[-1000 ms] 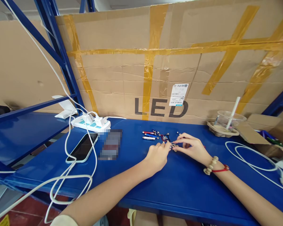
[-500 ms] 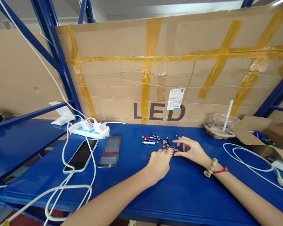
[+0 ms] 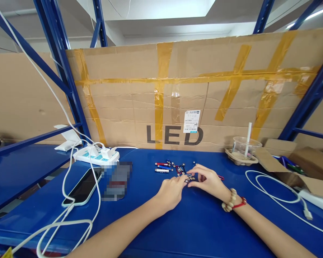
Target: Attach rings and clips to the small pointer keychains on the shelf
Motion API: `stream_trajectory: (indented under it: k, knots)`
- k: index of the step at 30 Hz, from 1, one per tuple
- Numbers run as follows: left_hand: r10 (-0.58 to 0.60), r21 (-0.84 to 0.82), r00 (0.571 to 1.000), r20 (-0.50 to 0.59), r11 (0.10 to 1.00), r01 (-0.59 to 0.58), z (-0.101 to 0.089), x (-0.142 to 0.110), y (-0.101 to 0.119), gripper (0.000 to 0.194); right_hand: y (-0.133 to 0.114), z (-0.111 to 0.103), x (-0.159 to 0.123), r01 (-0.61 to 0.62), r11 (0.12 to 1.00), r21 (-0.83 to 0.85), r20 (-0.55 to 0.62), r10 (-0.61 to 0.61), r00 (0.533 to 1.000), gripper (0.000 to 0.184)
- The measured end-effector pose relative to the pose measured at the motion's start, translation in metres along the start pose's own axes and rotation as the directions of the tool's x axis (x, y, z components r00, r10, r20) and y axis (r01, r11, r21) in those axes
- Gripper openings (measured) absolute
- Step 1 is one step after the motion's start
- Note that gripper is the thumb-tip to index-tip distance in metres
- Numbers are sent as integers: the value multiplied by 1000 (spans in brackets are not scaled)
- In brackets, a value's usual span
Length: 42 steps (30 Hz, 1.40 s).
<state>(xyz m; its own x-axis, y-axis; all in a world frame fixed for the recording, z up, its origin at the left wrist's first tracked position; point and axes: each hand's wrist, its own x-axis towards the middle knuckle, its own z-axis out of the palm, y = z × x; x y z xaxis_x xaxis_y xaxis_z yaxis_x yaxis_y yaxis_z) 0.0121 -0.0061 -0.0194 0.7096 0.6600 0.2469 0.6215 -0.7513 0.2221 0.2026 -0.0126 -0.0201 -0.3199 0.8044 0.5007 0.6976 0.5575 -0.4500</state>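
My left hand (image 3: 171, 191) rests on the blue tabletop, its fingers curled together at a small shiny piece too small to name. My right hand (image 3: 208, 182), with a bead bracelet at the wrist, faces it; thumb and index finger are curved and apart around several small round metal pieces (image 3: 191, 178). Just beyond the fingertips lies a cluster of small dark and metallic parts (image 3: 180, 169), some like clips. Left of it are three small metal tubes side by side: a red tube (image 3: 161, 164), a blue tube (image 3: 164, 167) and a silver tube (image 3: 162, 171).
A white power strip (image 3: 97, 156) with plugs and cables stands at the back left, near a phone (image 3: 83, 188) and a pixelated dark device (image 3: 118, 181). To the right are a plastic cup with straw (image 3: 246, 145), a coiled white cable (image 3: 274, 188) and an open carton (image 3: 309, 161).
The view has tilted up and shifted, so everything sits lower and further left. Both hands stay together by the small parts, with little change in their pose.
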Motion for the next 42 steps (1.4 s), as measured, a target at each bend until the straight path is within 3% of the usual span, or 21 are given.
stream_trajectory:
  k: [10,17,24,30,37,42]
  knots:
    - [-120,-146,992,-41,983,113,-11,-1,2,25,-8,-6,-2,80,996,-48,-9,-81,997,28]
    - [-115,-222,990,-83,970,94,-11,0,3,23,-9,-3,-3,104,993,59,-101,-97,990,25]
    - [-95,-377,995,-2,922,88,-7,1,0,20,-4,-1,-2,182,983,9,-148,-178,973,18]
    - [-44,-500,999,-5,865,35,-4,2,-4,21,-3,-3,-1,238,971,23,-143,-233,962,15]
    - [-51,-442,998,-35,897,31,-9,0,-1,20,-11,-5,2,211,969,127,-127,-196,972,12]
    - [-15,-442,1000,25,896,25,-8,-4,-1,19,-14,-6,2,213,961,176,-70,-203,977,12]
